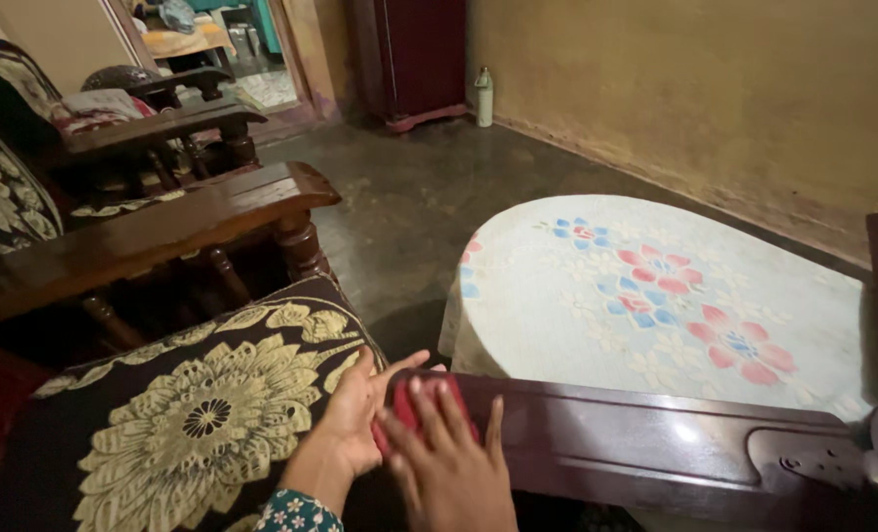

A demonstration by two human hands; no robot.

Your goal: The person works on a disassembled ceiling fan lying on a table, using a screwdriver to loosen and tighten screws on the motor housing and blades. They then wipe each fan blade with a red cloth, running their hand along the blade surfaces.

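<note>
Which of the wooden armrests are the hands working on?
The glossy dark armrest at the bottom of the picture. Both the left hand and right hand press a red cloth on its end; the browner armrests beyond lie untouched.

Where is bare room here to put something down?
The table's floral cloth is bare all over, and so is the floor between it and the wooden chairs. It is crowded at the armrest, where both hands press a red cloth.

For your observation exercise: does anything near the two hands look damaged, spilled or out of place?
Nothing stands out. The left hand and right hand press a red cloth on the dark wooden armrest; the floral cushion and covered table look tidy.
</note>
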